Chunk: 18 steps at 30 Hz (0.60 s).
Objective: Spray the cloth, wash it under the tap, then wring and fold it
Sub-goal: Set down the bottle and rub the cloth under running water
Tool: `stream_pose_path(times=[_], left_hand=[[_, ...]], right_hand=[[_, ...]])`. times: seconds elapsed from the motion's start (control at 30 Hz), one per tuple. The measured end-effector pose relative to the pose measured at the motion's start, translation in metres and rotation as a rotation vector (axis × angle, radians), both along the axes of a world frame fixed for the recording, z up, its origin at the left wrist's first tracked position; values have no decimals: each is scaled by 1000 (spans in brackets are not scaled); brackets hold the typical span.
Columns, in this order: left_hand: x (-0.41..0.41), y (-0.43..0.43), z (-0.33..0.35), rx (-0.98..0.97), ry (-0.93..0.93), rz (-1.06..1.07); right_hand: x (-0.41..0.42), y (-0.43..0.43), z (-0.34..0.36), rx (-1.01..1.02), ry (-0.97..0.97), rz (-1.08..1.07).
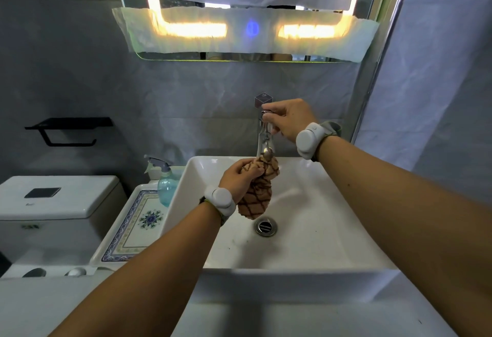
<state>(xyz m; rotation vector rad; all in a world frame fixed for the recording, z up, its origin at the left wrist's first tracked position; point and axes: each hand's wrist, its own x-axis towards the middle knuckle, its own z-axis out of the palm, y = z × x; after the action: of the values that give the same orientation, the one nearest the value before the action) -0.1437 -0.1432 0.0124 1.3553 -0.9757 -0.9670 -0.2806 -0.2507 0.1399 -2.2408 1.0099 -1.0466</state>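
Nearest the sink (306, 262) rim, our left hand (235, 181) has its grip closed around the bunched upper end of the cloth (257, 198). The cloth hangs long axis vertical over the basin, above the drain (265, 226) and directly beneath the tap (263, 137) spout. Farther back, our right hand (288, 121) pinches the tap handle; no water is visible yet. The spray bottle (166, 182) stands left of the sink.

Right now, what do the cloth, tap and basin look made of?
Cloth: soft woven fabric, brown with a dark lattice pattern, hanging limp. Tap: polished metal, likely chrome, mirror-like reflections. Basin: glossy white, probably ceramic, judging by its smooth sheen.
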Motion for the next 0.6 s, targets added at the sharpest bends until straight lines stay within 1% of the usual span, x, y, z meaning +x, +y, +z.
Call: stream_pose_path(times=[0.3,0.6], left_hand=[[-2,-1,-5,-1,12,7],[-6,-3,-9,15,10,3]], right_hand=[[2,-4,8,26,-39,1],[-1,-1,8,46,-27,26]])
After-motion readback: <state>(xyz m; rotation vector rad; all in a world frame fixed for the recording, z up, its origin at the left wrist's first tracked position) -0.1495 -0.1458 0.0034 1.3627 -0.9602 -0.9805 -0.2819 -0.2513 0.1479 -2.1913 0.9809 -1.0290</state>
